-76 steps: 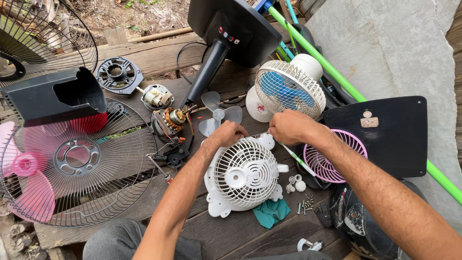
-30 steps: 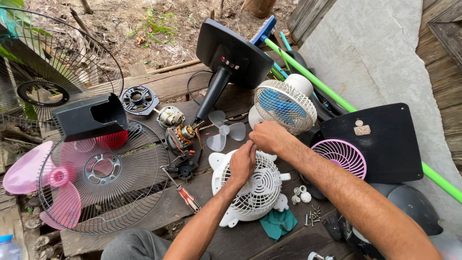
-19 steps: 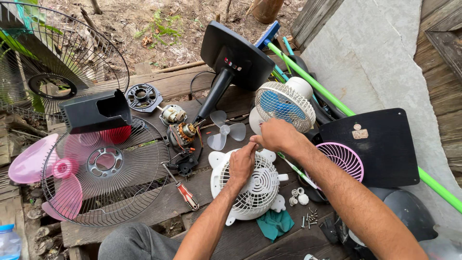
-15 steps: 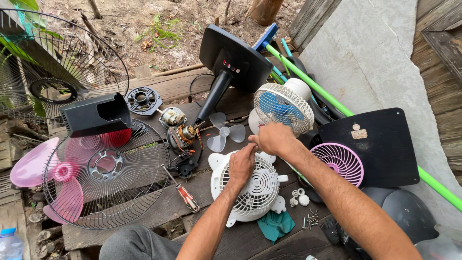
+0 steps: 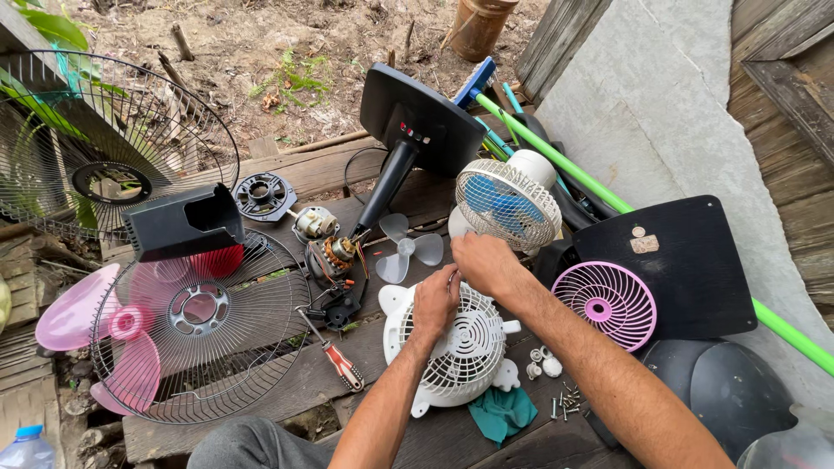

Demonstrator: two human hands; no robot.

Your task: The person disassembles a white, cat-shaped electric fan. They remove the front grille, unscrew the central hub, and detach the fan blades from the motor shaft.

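Weathered planks carry the whole clutter, with bare dirt beyond their far edge and a grey slab to the right. Nearest, both forearms come up from the bottom edge and meet over the white fan, which lies grille-up in the middle of the boards. The left hand rests palm-down on the grille's upper part, fingers curled and pressed together. The right hand arches over the fan's far rim, fingers bent inward toward the left hand's fingertips; whether they pinch anything cannot be told.

Just right of the fan lie small white caps and loose screws; a green cloth touches its near edge. A screwdriver lies near on the left, with open board around it. Further left, a wire guard holds pink blades. Right, a pink grille leans on a black base. Beyond the hands sit a clear propeller, a bare motor and a blue-bladed fan.
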